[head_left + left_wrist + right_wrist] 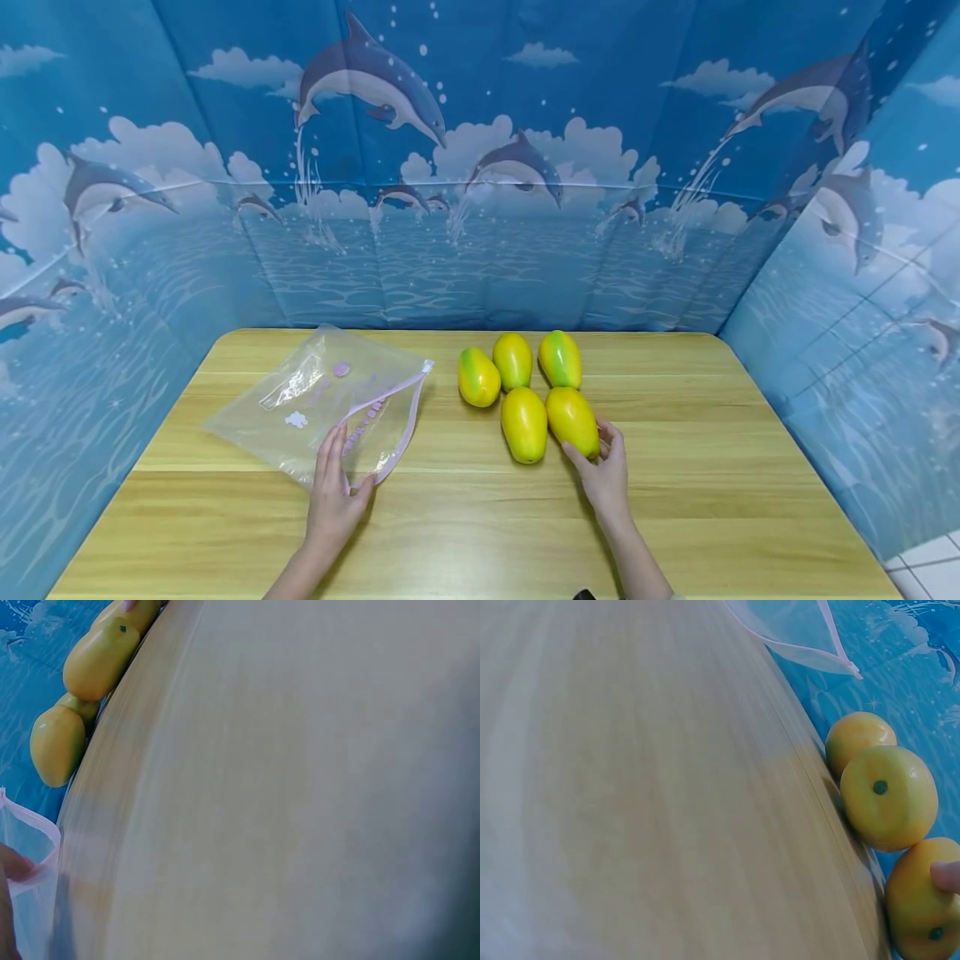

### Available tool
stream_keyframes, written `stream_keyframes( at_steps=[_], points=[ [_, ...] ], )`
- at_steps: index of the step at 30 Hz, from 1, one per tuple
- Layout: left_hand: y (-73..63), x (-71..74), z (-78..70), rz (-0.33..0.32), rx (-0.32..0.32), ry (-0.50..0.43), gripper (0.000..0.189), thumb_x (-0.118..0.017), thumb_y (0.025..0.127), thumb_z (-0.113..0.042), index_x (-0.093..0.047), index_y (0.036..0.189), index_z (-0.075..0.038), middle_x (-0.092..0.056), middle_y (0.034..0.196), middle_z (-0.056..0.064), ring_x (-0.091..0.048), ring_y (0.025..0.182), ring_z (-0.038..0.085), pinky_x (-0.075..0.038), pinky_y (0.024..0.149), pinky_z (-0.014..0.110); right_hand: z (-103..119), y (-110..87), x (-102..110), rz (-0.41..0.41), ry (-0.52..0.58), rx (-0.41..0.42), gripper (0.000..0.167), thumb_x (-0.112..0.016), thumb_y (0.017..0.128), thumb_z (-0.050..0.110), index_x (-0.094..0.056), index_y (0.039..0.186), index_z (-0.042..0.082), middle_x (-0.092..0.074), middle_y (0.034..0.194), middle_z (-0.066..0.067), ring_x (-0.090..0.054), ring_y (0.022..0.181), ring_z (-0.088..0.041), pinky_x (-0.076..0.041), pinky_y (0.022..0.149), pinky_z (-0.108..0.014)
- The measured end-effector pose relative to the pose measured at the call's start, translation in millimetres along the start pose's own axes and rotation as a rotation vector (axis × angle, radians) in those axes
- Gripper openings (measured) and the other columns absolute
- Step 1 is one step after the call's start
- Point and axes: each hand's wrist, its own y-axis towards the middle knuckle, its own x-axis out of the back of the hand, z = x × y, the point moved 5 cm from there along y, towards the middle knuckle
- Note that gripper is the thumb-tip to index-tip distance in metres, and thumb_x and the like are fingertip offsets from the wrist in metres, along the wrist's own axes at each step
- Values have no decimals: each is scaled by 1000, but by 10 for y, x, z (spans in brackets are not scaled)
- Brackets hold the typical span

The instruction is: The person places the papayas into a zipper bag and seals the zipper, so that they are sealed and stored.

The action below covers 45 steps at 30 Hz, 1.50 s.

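A clear zip bag (pixel 262 392) with lilac trim and small prints lies flat at the left, its mouth partly spread toward the right. At the near end of that mouth my left hand (pixel 335 496) rests, fingers fairly straight on one lip and thumb apart by the other. In the left wrist view the thumb (pixel 16 864) touches the lilac edge. My right hand (pixel 606 477) grips the near-right mango (pixel 572 419), thumb on one side and fingers on the other. Beside it lies another yellow mango (pixel 524 425). The right fingers are partly hidden behind the fruit.
Behind these two sit three more yellow-green mangoes: left (pixel 478 377), middle (pixel 513 362) and right (pixel 560 359). All lie on a wooden table (pixel 720 500). A blue dolphin-print curtain (pixel 480 275) stands along the back and sides. A small black object (pixel 583 595) shows at the bottom edge.
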Motion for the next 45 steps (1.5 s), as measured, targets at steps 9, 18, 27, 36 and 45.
stream_keyframes(
  at_steps=[9,18,27,36,45],
  points=[
    [0,9,-9,12,-4,7,101,-79,46,14,-30,134,12,-35,131,28,-17,131,2,-16,111,15,-2,-7,25,-34,49,-23,68,-66,83,11,-26,137,1,-31,137,-20,-37,119,-33,-35,104,-43],
    [-8,10,6,9,-10,-14,98,-78,48,13,-31,134,12,-35,132,27,-20,132,5,-17,112,16,162,-12,56,-95,126,30,64,-68,81,12,-33,134,5,-36,131,-10,-42,112,-21,-43,82,-7],
    [0,8,-3,13,-13,-18,100,-78,47,14,-30,134,12,-35,132,27,-18,132,4,-17,112,16,517,-78,-77,-9,133,165,64,-69,81,21,-36,134,7,-38,131,-8,-41,114,-17,-36,105,-28],
    [6,16,-12,1,-19,-13,104,-80,42,16,-31,134,11,-35,132,26,-19,132,3,-18,111,16,767,-172,-423,142,145,229,64,-72,78,17,-39,132,7,-43,130,-3,-43,114,-17,-36,106,-29],
    [5,11,-5,-1,-18,-17,103,-79,43,16,-31,134,11,-36,132,26,-19,132,3,-19,111,16,1006,-366,-743,292,167,243,62,-69,78,4,-40,132,-1,-42,132,-13,-42,116,-27,-35,106,-42]
  ],
)
